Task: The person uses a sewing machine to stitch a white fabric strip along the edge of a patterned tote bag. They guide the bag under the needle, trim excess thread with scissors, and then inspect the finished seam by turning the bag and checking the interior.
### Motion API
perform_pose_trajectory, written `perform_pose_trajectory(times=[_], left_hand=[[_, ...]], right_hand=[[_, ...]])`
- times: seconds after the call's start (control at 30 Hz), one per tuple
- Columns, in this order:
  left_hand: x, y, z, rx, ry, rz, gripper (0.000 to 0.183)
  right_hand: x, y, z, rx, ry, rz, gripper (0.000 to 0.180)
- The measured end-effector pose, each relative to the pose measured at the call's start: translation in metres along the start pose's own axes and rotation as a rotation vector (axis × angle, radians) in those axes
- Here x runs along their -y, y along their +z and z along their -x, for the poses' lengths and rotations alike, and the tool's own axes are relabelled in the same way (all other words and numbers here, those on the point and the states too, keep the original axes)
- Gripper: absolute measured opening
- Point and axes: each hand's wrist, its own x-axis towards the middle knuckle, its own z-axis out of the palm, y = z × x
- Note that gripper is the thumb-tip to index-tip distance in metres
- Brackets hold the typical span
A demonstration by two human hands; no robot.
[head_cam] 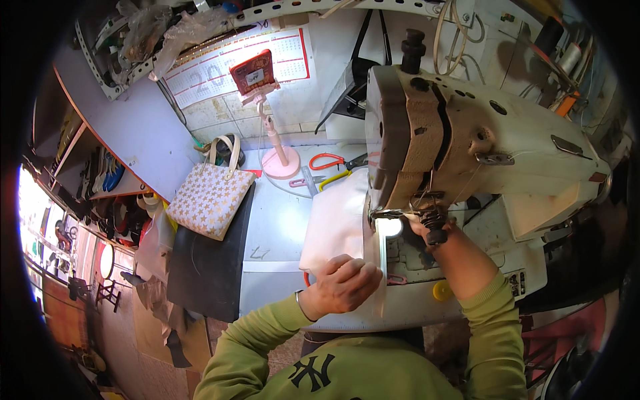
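Observation:
An industrial sewing machine (450,135) stands over the right side of the worktable, its lamp lit beside the needle area. Pale fabric (335,220) lies flat left of the machine head, one edge running under it. My left hand (345,282) grips the near edge of the fabric and a narrow strip (375,260), fingers curled. My right hand (420,227) reaches behind the needle area; the machine head partly hides its fingers, so its hold cannot be told.
Red-handled scissors (327,161), yellow-handled scissors (335,180) and a pink phone stand (281,161) are behind the fabric. A star-patterned handbag (212,200) rests on black sheet material (212,265) at left. A yellow bobbin-like disc (442,290) lies near the front edge.

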Motion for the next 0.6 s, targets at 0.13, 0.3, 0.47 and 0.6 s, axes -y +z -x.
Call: perform_pose_trajectory(times=[0.13,0.3,0.47,0.6], left_hand=[[0.005,-0.006,-0.004,0.067,0.065,-0.017,0.026],[0.008,-0.005,-0.003,0.091,0.087,0.004,0.027],[0.009,-0.004,0.0,0.064,0.075,0.006,0.028],[0.009,-0.002,0.002,0.041,0.052,0.025,0.025]], right_hand=[[0.003,0.013,-0.025,0.062,-0.066,0.056,0.035],[-0.003,0.016,-0.028,0.074,-0.069,0.078,0.034],[-0.01,0.014,-0.024,0.07,-0.073,0.089,0.033],[-0.01,0.015,-0.019,0.076,-0.073,0.091,0.032]])
